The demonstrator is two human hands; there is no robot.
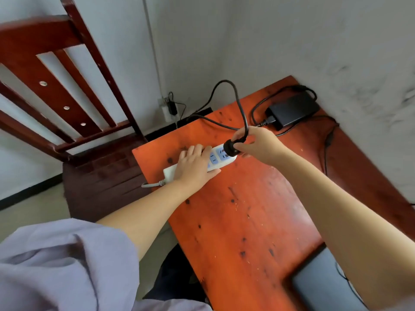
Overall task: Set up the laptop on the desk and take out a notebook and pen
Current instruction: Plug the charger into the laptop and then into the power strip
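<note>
A white power strip (221, 156) lies near the far left edge of the orange wooden desk (242, 216). My left hand (194, 167) presses flat on the strip, fingers wrapped over it. My right hand (256, 143) grips a black plug (228, 145) that sits at the strip's end socket. Its black cable (238, 102) loops up and back. A black power adapter (292, 111) rests in the desk's far corner by the wall. The grey closed laptop (323, 281) shows at the near right edge, partly under my right forearm. No notebook or pen is visible.
A dark red wooden chair (74, 122) stands left of the desk, its seat touching the desk edge. A wall outlet (169, 107) with a plugged-in charger sits low on the wall behind. A thin black cable (327, 149) runs along the desk's right side.
</note>
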